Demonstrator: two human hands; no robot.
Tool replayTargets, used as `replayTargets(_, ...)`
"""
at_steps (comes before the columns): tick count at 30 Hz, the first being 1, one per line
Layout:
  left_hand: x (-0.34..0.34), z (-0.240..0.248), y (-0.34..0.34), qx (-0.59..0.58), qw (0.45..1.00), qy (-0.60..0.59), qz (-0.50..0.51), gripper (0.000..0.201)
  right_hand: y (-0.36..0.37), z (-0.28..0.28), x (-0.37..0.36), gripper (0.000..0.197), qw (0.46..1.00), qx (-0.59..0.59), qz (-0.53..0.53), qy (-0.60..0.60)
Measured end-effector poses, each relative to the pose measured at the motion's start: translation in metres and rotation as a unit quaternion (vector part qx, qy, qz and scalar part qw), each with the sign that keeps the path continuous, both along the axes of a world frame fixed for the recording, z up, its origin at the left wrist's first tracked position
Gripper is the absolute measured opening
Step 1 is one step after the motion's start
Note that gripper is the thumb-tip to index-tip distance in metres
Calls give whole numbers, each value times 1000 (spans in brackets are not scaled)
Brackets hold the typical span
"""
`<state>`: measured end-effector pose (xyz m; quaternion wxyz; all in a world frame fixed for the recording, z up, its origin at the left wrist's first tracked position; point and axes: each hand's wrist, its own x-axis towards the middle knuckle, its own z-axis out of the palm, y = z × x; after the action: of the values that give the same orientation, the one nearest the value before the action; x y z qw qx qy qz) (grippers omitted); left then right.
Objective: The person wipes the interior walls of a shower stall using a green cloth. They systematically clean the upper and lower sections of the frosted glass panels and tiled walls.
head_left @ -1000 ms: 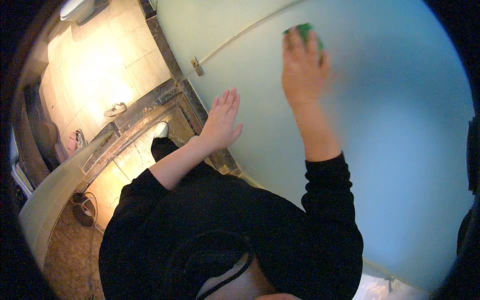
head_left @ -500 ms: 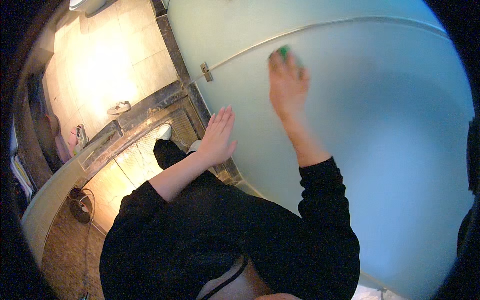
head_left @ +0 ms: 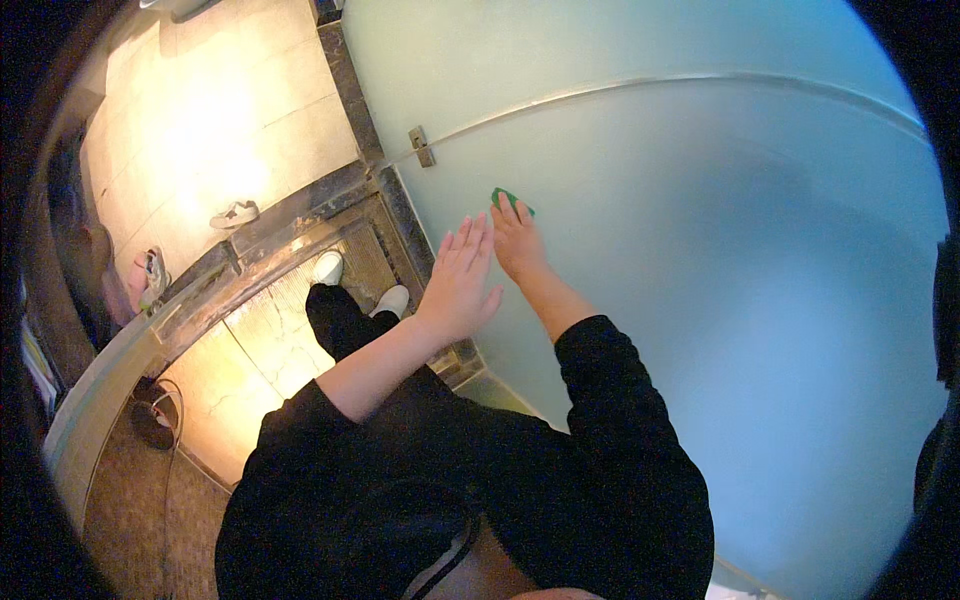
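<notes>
My right hand (head_left: 520, 245) holds a green scouring pad (head_left: 512, 195) against a large frosted glass panel (head_left: 650, 220), its fingers lying over the pad. My left hand (head_left: 458, 285) is just to the left, fingers straight and close together, thumb apart, holding nothing. Whether its palm touches the glass, I cannot tell. Above both hands, a metal clip (head_left: 421, 146) sits at the left end of a long seam (head_left: 580, 92) that curves across the glass.
A dark stone sill (head_left: 300, 205) borders the tiled floor at left. A loose shoe (head_left: 236, 214) lies beyond it, another shoe (head_left: 153, 275) farther left. My white-shod feet (head_left: 328, 267) stand inside the sill. A dark round object (head_left: 153, 415) with a cord lies at lower left.
My right hand has slid the green pad down and left across the glass, close to my left hand. The left hand has shifted slightly right in the view.
</notes>
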<state>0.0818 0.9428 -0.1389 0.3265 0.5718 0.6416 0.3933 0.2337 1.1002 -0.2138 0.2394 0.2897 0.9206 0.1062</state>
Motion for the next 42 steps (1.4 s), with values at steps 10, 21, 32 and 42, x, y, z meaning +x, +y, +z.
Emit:
replayTargets(10,-11,-7,6,-27,1000,4,4,83,83,148,-152,30,930,300,131,167)
replayTargets(21,-37,5,-14,-82,995,47,-40,87,36,65,-110,45,983,65,113,-127)
replayTargets(32,-69,119,47,94,987,108,-77,83,37,453,-132,47,809,537,-24,237)
replayTargets(42,-83,150,51,128,969,159,-137,94,1,247,-63,39,944,288,33,157)
